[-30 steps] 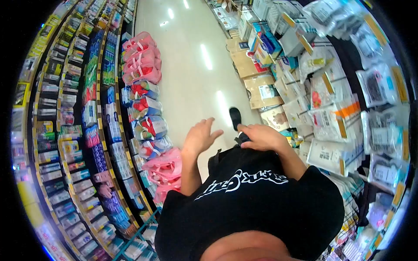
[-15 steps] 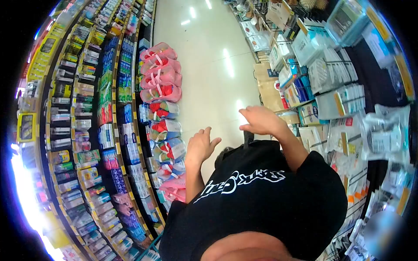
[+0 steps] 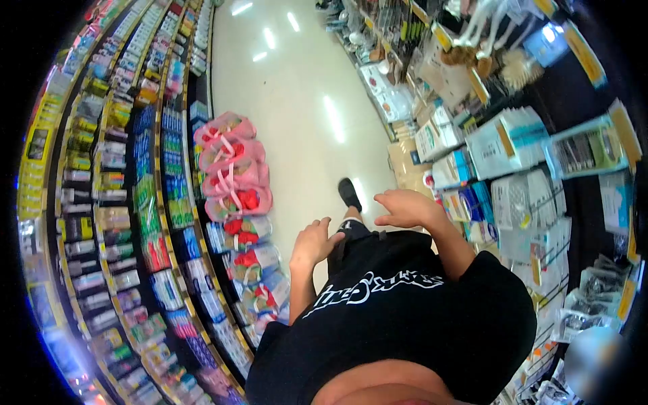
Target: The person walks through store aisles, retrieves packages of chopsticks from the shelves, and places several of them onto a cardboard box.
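Note:
My left hand [image 3: 313, 244] is held in front of my body, over the aisle floor, with its thumb apart from the fingers and nothing in it. To its left stand pink bags [image 3: 236, 172] and clear bags with red items [image 3: 251, 260]. My right hand [image 3: 409, 208] hangs in the air on the other side, empty, thumb and fingers apart. Beyond it are packaged goods [image 3: 466, 202] on the right rack. A black shoe [image 3: 349, 194] shows on the floor between the hands.
Shelves of small boxed and packaged goods [image 3: 145, 202] run along the left. On the right, hooks carry bagged items [image 3: 506, 142] and brushes [image 3: 520, 67]. The pale aisle floor [image 3: 283, 101] stretches ahead between them.
The shelves and pink bags have shifted toward me in the view, with further goods now showing on the right. A shoe is visible again. Both hands stay empty.

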A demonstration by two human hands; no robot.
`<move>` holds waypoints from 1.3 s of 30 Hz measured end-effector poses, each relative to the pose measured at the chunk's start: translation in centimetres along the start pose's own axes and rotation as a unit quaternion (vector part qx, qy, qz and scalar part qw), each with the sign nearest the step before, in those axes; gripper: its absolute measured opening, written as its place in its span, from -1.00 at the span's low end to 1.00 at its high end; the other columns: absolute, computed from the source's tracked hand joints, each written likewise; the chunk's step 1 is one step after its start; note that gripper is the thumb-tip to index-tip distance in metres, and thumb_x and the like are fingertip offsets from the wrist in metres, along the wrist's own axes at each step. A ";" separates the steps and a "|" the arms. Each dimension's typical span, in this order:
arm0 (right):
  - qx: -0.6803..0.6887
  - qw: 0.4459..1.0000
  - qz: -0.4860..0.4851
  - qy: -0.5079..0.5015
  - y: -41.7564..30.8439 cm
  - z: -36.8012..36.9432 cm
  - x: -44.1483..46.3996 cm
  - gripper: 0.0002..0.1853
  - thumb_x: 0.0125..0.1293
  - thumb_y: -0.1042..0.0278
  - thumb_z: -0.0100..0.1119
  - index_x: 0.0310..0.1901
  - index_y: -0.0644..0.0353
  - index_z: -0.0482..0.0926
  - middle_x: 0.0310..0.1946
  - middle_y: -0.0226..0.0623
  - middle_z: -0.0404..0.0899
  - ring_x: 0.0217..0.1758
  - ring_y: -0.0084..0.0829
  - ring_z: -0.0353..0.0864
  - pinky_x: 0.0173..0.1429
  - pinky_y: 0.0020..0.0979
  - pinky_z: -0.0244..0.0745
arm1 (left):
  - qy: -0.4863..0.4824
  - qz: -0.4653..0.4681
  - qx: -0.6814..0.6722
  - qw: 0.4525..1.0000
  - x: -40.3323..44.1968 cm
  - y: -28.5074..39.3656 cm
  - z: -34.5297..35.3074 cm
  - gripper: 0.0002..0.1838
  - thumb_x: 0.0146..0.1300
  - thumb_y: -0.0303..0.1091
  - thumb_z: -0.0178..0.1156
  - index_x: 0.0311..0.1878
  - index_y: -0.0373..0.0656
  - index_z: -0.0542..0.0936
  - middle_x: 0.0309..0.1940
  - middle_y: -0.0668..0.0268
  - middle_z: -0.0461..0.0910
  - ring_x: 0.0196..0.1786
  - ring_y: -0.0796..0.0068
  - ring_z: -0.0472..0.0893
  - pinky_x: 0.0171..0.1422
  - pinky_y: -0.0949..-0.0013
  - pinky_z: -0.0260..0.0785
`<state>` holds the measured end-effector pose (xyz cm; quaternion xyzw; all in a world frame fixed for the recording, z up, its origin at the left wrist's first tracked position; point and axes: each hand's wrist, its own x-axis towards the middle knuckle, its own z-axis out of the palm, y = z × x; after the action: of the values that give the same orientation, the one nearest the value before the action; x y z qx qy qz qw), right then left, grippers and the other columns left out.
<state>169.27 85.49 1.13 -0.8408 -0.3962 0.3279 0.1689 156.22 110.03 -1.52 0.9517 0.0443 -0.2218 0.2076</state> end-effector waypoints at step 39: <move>0.021 0.998 -0.049 0.017 19.7 -53.4 68.7 -0.41 0.27 -0.07 0.20 0.09 0.33 0.49 -0.09 0.12 0.62 0.01 0.11 0.60 0.10 -0.02 0.48 | 0.025 -0.033 -0.016 0.999 69.6 -20.2 -51.1 -0.27 0.28 0.15 0.21 0.27 -0.29 0.45 0.08 -0.12 0.58 0.13 -0.05 0.59 0.23 0.05 0.43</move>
<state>249.17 125.18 0.59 -0.8223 -0.4270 0.3131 0.2085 235.79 149.07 1.95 0.9516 0.0845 -0.2039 0.2139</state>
